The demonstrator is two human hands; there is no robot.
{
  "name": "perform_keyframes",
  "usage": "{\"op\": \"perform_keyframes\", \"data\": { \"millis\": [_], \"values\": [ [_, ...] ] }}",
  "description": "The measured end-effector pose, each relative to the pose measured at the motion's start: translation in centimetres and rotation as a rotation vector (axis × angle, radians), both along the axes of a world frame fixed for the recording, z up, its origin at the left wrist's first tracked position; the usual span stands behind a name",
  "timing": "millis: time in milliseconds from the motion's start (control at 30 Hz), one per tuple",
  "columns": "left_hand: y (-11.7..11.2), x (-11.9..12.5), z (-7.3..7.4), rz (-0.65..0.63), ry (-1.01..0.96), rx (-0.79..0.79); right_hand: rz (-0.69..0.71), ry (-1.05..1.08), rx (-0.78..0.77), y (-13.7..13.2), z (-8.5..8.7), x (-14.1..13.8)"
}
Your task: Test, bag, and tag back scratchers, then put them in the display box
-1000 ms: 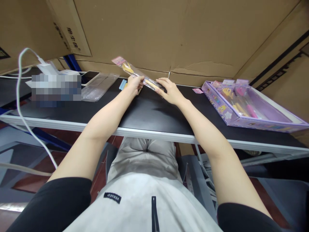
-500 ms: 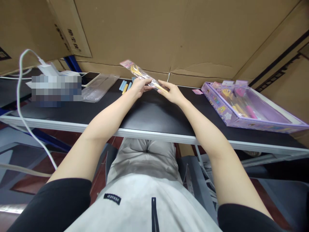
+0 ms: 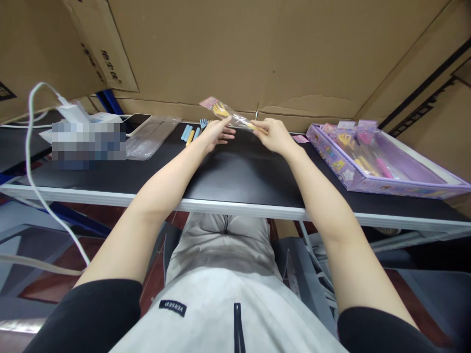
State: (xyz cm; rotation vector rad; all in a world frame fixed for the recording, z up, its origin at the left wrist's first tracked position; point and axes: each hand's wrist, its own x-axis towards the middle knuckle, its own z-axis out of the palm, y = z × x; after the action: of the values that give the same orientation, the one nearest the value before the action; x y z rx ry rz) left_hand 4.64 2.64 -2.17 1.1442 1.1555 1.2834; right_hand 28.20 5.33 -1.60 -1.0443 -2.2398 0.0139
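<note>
A clear narrow bag with a pink header holds a yellow fork (image 3: pixel 225 112), lifted above the back of the black table (image 3: pixel 235 171). My right hand (image 3: pixel 274 135) is closed on the bag's near end. My left hand (image 3: pixel 215 133) lies under the bag's middle with its fingers stretched out, touching it. Several loose blue and yellow fork pieces (image 3: pixel 191 133) lie on the table just left of my left hand.
A purple tray (image 3: pixel 371 166) with several packed forks stands at the right. A pile of clear bags (image 3: pixel 149 137), a phone and a white charger with its cable (image 3: pixel 69 110) lie at the left. Cardboard boxes (image 3: pixel 235 49) wall off the back.
The bagged fork has moved to the right and a little up with both hands. My left hand's fingers have loosened from a grip to lying stretched under the bag.
</note>
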Motion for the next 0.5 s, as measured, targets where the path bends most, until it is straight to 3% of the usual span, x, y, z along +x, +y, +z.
{"op": "perform_keyframes", "data": {
  "millis": [133,167,233,300,400,500],
  "values": [
    [0.1,0.2,-0.6,0.016,0.263,0.102,-0.061,0.061,0.016,-3.0,4.7,2.9],
    [0.1,0.1,-0.8,0.011,0.363,0.164,-0.146,0.044,-0.014,-4.5,6.2,3.4],
    [0.0,0.0,-1.2,-0.013,0.565,0.314,-0.474,-0.08,-0.154,-7.8,9.1,4.1],
    [-0.2,-0.1,-1.5,-0.063,0.725,0.429,-0.707,-0.184,-0.222,-10.9,11.3,5.1],
    [-0.3,-0.1,-1.6,-0.148,0.818,0.485,-0.937,-0.151,-0.262,-13.3,12.6,8.2],
    [-0.3,-0.1,-1.6,-0.189,0.833,0.5,-1.109,-0.099,-0.28,-13.5,11.7,13.2]
  ]
}}
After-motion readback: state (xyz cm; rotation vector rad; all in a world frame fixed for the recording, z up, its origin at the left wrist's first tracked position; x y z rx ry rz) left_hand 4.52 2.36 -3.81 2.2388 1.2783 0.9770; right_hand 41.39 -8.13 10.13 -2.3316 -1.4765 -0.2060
